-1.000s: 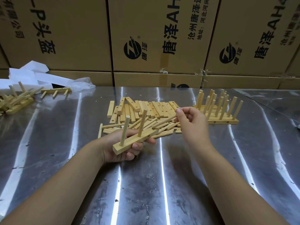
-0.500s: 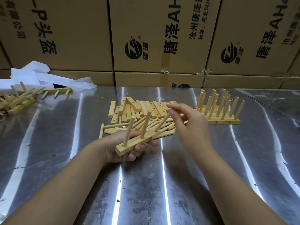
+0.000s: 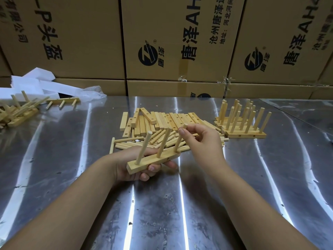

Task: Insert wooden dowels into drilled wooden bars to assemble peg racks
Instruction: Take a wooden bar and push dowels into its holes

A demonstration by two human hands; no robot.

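Left grip (image 3: 124,165) curls under the bar (image 3: 151,162) and holds it tilted above the desk (image 3: 162,213), with two dowels (image 3: 144,147) standing in it. Right grip (image 3: 203,141) pinches the top of a third dowel (image 3: 178,143), whose foot meets the bar's far end. Loose dowels (image 3: 126,146) and spare bars (image 3: 171,120) lie just behind. Finished racks (image 3: 241,123) stand to the right.

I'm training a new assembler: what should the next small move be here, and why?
Probably push the third dowel down until it seats. The right hand pinches its top, its lower end meets the far end of the bar held by the left hand, and its depth cannot be told.
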